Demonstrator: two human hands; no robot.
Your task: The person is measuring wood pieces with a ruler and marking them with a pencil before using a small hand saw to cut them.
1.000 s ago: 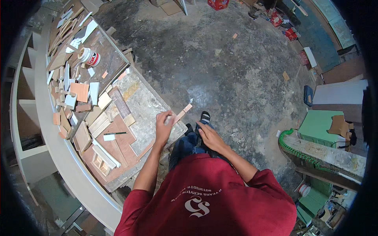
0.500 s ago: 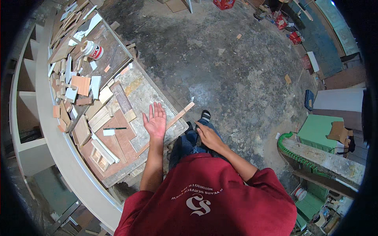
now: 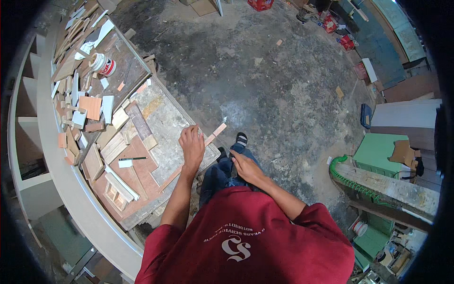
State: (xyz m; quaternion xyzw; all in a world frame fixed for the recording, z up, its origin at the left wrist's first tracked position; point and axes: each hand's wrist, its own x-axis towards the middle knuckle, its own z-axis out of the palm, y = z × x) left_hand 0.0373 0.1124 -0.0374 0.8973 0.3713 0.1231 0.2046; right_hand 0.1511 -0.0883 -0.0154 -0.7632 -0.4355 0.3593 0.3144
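Observation:
My left hand (image 3: 192, 146) is above the near right part of the workbench, back of the hand up. Its fingers are bent and slightly apart, and no held thing shows. Beneath that hand a long thin wooden strip (image 3: 170, 178) crosses the bench and sticks out past its right edge; whether they touch I cannot tell. My right hand (image 3: 246, 168) is over my lap with fingers stretched out, and I see nothing in it. Left of my left hand, a pencil (image 3: 132, 158) lies by a small white piece (image 3: 125, 164) and a small wooden frame (image 3: 118, 191).
Wood offcuts (image 3: 90, 106) and a white tub (image 3: 103, 65) crowd the bench's far left part. A long pale curved panel (image 3: 80, 184) borders its left side. On the right are a green coiled hose (image 3: 350, 179) and a green cabinet (image 3: 377, 154). Red boxes (image 3: 260, 4) stand farther off.
My left hand has turned from palm up to palm down, and its fingers have bent. My right hand has barely moved. The whole view has shifted slightly.

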